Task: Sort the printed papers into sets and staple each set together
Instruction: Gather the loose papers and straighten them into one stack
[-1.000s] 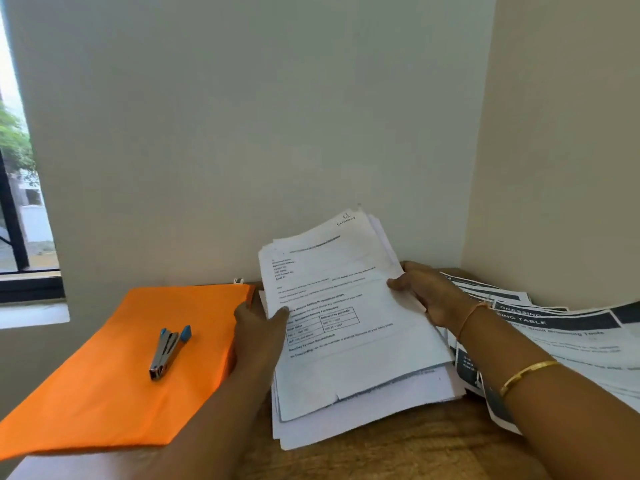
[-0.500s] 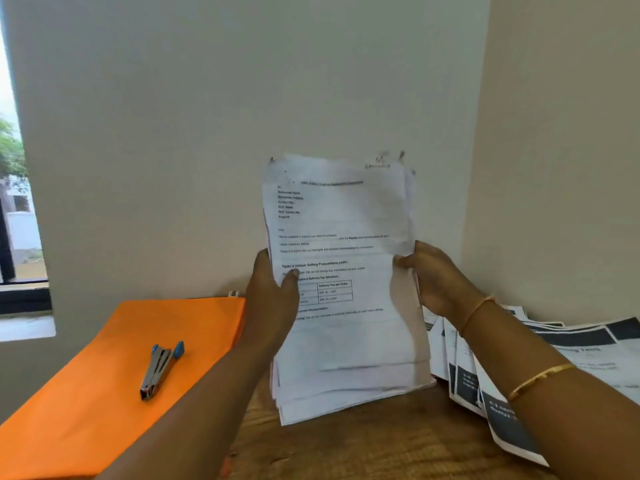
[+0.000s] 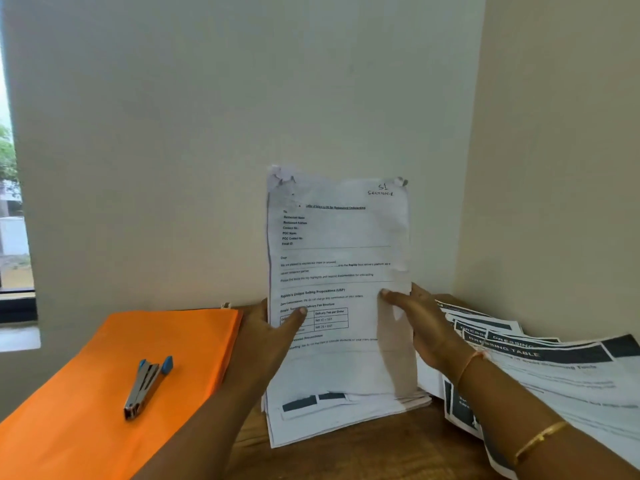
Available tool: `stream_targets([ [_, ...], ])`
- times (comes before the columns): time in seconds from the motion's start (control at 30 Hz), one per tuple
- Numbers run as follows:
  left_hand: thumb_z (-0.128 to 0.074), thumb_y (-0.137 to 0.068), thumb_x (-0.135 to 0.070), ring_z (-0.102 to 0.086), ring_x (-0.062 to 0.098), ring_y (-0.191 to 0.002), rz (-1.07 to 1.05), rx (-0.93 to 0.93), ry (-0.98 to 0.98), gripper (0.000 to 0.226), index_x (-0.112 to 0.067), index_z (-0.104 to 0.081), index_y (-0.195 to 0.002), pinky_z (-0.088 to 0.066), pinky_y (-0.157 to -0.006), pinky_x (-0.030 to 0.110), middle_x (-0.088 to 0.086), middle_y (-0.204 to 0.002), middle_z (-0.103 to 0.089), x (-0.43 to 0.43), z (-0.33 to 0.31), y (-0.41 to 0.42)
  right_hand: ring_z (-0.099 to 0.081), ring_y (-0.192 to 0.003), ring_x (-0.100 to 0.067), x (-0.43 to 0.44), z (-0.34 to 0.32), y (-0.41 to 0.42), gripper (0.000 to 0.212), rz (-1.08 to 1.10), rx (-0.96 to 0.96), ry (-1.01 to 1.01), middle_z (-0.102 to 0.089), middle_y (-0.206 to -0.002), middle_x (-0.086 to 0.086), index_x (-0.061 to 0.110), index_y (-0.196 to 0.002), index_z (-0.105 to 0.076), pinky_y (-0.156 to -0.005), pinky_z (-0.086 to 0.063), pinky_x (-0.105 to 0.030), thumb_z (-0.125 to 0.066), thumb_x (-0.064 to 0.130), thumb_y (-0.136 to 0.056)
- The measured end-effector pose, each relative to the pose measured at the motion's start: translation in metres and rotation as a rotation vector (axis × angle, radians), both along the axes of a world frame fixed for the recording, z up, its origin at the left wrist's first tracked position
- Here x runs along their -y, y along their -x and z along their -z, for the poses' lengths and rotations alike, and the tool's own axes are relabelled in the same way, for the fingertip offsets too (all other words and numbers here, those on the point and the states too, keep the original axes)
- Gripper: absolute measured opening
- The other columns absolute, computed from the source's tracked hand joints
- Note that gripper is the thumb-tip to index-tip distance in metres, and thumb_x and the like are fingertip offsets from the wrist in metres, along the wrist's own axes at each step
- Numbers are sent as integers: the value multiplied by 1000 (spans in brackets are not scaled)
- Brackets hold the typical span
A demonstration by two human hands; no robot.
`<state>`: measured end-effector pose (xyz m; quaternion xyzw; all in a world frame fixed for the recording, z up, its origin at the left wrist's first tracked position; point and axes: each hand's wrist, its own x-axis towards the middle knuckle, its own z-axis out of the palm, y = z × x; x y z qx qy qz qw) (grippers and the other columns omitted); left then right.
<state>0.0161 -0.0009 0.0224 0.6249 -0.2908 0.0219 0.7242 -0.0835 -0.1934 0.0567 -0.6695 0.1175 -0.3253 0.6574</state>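
A stack of white printed papers (image 3: 339, 237) stands upright on its lower edge on the wooden table (image 3: 363, 455), in front of the wall. My left hand (image 3: 266, 337) grips its left edge, thumb over the front sheet. My right hand (image 3: 419, 327) holds the right edge, thumb on the front. The top sheet is a letter with a small table and a handwritten note in the upper right corner. A silver stapler with blue ends (image 3: 145, 386) lies on an orange folder (image 3: 104, 393) to the left, apart from both hands.
Several sheets with dark headers reading "DRESSING TABLE" (image 3: 540, 368) are fanned out on the table at the right, under my right forearm. Walls meet in a corner behind the papers. A window (image 3: 14, 220) is at the far left.
The stack went from lying tilted on the table to standing upright between both hands, its bottom edge now down on the table. The stapler and folder have not moved.
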Motion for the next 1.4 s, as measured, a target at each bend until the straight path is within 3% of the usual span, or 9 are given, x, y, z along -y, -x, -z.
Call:
stream_targets([
  [0.13,-65,-86,-35,-66,16,-97,2,-14,-213,31,-22,-61,-114,-55,-85,40,-4,-110,-69,-2,3,-3,-63,-100,-23,-4,3,0,21,17,-74,64,-67,-111,-3,21,-113,-60,-85,-52,-37,-55,13,-94],
  [0.3,-63,-89,-18,-63,4,-86,-43,81,-167,22,-21,-59,-110,-49,-64,12,-12,-94,-64,-6,-10,2,-62,-89,-17,-8,-10,5,21,42,-110,153,-67,-101,3,21,-113,-60,-69,-50,-27,-55,12,-95],
  [0.47,-68,-85,-13,-65,9,-88,28,10,-123,23,-23,-61,-105,-50,-69,19,-11,-93,-66,3,-32,9,-55,-72,-15,2,-32,18,11,100,-176,113,-60,-81,4,19,-94,-58,-58,-42,-24,-56,9,-93],
  [0.63,-78,-75,-23,-66,23,-89,93,-108,-371,44,-13,-58,-113,-56,-73,34,5,-106,-68,43,-47,24,-52,-66,-21,38,-35,50,13,239,-290,79,-57,-77,-9,7,-77,-55,-64,-42,-26,-51,1,-88],
  [0.83,-74,-79,-16,-55,17,-88,119,0,-542,39,-15,-46,-107,-44,-69,25,0,-100,-57,108,-51,77,-49,-67,-20,88,-19,110,10,396,-380,190,-55,-82,-10,7,-87,-53,-54,-36,-26,-46,0,-88],
  [0.93,-70,-82,-15,-51,5,-78,173,98,-643,30,-21,-46,-99,-40,-58,14,-8,-91,-56,137,-43,99,-49,-71,-22,110,-13,138,9,458,-456,255,-52,-80,-8,9,-85,-50,-59,-38,-28,-45,3,-88],
  [1.13,-67,-84,-29,-50,18,-116,183,422,-979,56,-17,-41,-131,-37,-84,22,0,-131,-52,180,-18,135,-50,-82,-21,127,3,181,7,502,-722,534,-48,-81,3,15,-90,-46,-72,-40,-28,-42,10,-92],
  [1.23,-66,-82,-40,-46,23,-122,169,512,-1197,65,-18,-38,-136,-41,-96,29,3,-136,-47,193,1,144,-53,-102,-22,127,19,194,17,524,-973,719,-58,-109,-1,20,-104,-53,-90,-44,-30,-40,21,-93],
  [1.4,-60,-83,-51,-42,28,-126,149,411,-1352,75,-11,-28,-139,-39,-102,35,11,-139,-41,199,12,142,-37,-129,-31,134,42,203,44,567,-1289,746,-35,-143,-9,22,-134,-38,-106,-30,-43,-37,39,-94],
])
